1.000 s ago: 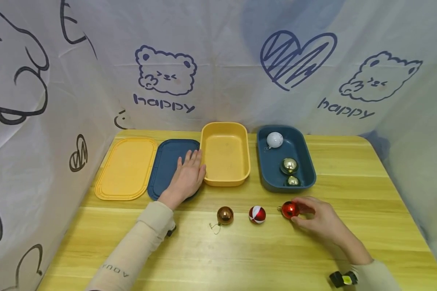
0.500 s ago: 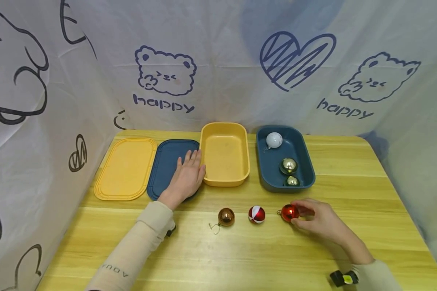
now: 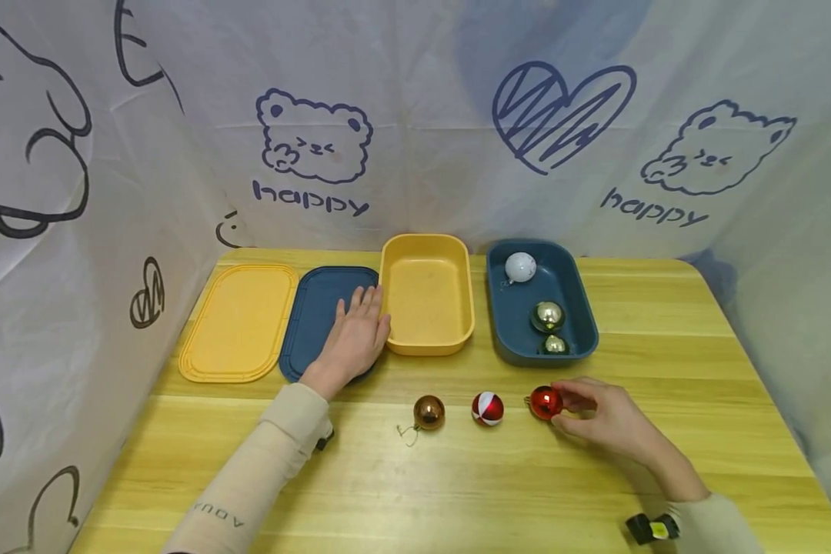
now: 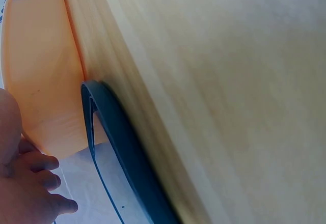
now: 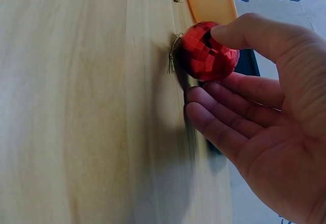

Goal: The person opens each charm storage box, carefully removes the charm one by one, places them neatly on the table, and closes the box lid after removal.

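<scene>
My right hand [image 3: 605, 419] holds a shiny red faceted Christmas bauble [image 3: 545, 402] between thumb and fingers, low over the table in front of the blue box. In the right wrist view the thumb presses one side of the red bauble [image 5: 206, 56], whose gold cap and loop point away from the palm. My left hand [image 3: 353, 338] lies with straight fingers over the blue lid [image 3: 312, 308], fingertips right at the side of the yellow box [image 3: 429, 348]. To the left of the held bauble are a red-and-white bauble [image 3: 488, 408] and a brown bauble [image 3: 428, 412] with a string loop.
A blue box [image 3: 508, 327] at the back right holds a white bauble [image 3: 521, 267] and two gold baubles [image 3: 547, 315]. The yellow lid [image 3: 238, 323] lies at the left. A printed white cloth [image 3: 429, 154] hangs behind the wooden table [image 3: 457, 492].
The red bauble in my right hand has shifted very slightly to the left. My left hand and the boxes stay in place.
</scene>
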Available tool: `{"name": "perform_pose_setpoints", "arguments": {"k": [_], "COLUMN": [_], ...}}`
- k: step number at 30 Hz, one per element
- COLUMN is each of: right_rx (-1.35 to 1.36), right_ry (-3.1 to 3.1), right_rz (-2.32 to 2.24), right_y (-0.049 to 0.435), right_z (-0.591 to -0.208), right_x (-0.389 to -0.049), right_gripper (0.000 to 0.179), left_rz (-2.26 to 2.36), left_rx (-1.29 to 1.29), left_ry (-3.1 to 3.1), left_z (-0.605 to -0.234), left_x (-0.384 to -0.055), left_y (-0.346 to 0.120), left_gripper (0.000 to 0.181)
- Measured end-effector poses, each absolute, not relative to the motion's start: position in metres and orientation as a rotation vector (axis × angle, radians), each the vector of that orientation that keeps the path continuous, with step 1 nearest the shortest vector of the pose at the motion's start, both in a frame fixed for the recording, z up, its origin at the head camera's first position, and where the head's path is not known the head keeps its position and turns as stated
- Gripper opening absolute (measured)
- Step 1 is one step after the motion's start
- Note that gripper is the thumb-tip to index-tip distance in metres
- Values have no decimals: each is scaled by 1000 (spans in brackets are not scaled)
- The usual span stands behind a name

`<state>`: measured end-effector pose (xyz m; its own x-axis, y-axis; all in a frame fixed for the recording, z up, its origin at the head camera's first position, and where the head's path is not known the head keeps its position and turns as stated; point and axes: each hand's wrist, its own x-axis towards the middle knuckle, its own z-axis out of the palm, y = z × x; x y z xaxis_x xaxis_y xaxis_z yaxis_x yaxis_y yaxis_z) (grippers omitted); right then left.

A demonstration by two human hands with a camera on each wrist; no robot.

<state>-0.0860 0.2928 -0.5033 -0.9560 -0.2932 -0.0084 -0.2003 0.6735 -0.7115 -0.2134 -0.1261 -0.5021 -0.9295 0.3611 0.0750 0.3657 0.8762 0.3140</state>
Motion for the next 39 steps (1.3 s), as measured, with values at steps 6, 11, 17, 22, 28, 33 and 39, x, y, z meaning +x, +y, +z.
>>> {"name": "perform_pose_setpoints", "arguments": {"k": [6, 11, 17, 22, 28, 33, 39], "right_rx": [-403, -387, -376, -379, -316, -284, -273], "right_ry": [2776, 2787, 2789, 2775, 2776, 2836, 2940], "right_rz": [-1158, -1161, -1160, -1150, -1148, -1125, -1102], "right_y": [291, 291, 294, 299, 313, 322, 322], "right_z": [-504, -505, -503, -497, -478, -467, -455], "right_x": [-86, -85, -84, -84, -86, -89, -102], "right_gripper": [48, 50, 52, 56, 55, 50, 41], "left_rz": [-528, -538, -549, -531, -509, -559, -549], "left_rx": [-585, -587, -583, -585, -581, -596, -716], "left_ry": [-3037, -3031, -3025, -3022, -3006, -2979, -2970], "left_z": [-502, -501, -500, -499, -497, -492, -480], "left_x": [-213, -213, -212, -211, -211, -213, -217], "left_y": [-126, -126, -125, -125, -127, -123, -99], "left_gripper": [62, 62, 62, 62, 63, 67, 69]}}
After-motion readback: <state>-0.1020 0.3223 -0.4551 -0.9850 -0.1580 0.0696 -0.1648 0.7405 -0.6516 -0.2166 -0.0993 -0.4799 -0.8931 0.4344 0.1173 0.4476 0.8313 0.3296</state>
